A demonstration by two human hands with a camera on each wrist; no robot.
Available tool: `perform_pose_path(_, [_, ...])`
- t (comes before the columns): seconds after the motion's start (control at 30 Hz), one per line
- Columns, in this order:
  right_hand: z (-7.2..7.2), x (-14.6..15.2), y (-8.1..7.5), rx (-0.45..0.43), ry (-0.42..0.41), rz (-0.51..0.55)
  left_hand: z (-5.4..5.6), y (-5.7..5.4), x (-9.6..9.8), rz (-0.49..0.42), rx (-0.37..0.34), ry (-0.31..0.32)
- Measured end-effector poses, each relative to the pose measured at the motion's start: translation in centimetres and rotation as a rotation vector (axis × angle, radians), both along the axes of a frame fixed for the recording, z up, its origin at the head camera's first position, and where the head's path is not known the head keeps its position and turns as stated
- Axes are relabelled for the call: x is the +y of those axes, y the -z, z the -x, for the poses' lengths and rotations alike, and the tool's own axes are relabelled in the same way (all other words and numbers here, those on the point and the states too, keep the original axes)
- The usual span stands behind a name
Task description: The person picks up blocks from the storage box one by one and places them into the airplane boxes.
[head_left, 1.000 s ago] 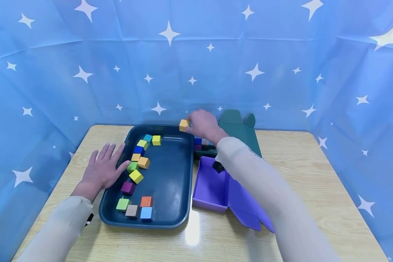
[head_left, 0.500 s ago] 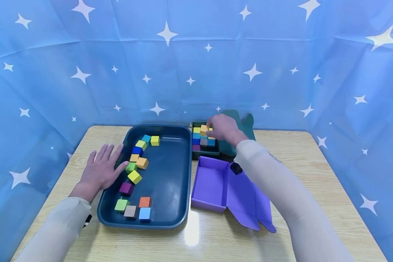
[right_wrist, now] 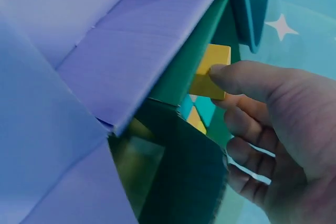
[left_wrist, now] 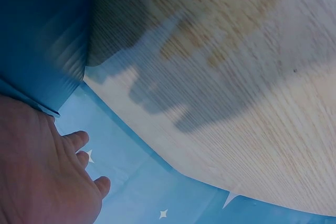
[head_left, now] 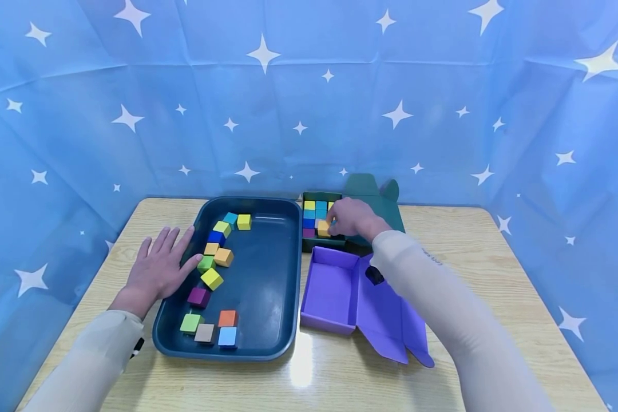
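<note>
My right hand [head_left: 351, 216] pinches an orange cube [head_left: 323, 229] over the near part of the dark green box [head_left: 323, 244]. In the right wrist view, thumb and fingers grip that orange cube [right_wrist: 212, 72] beside the green wall. Rows of coloured cubes, among them a blue cube [head_left: 309, 222] and a yellow cube [head_left: 309, 205], sit inside the green box; the hand hides its right part. My left hand [head_left: 157, 266] lies with fingers spread at the left rim of the dark blue tray [head_left: 268, 269]. In the left wrist view, the left hand [left_wrist: 47, 166] touches the tray's outer side.
Several loose cubes lie along the tray's left side and front, including a purple cube [head_left: 199, 297] and an orange-red cube [head_left: 228, 318]. A purple box [head_left: 329, 327] with its lid folded out stands in front of the green box. The green lid [head_left: 376, 197] lies behind my right hand.
My right hand has carried the orange cube from above the tray's far right corner, rightward over the green box, then down and nearer within it. The left hand has barely moved.
</note>
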State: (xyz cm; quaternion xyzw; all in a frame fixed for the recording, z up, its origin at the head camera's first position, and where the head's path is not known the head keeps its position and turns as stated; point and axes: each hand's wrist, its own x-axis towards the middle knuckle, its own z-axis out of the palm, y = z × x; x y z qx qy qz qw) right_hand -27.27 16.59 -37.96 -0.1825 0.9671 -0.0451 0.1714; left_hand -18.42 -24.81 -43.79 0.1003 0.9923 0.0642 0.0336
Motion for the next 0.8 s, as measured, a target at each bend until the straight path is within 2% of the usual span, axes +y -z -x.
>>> perform_pose_path(0.2, [0.0,-0.4,0.9,0.021,-0.027,-0.027,0.0,0.1,0.0,-0.005,0.002,0.001])
perform_pose_path(0.53, [0.6,-0.4,1.9,0.067,-0.142,-0.061,0.0,0.0,0.2,-0.006,0.001,0.003])
perform_pose_path(0.8, [1.0,-0.6,3.2,0.206,-0.239,-0.101,0.0,0.0,0.2,-0.007,-0.001,0.002])
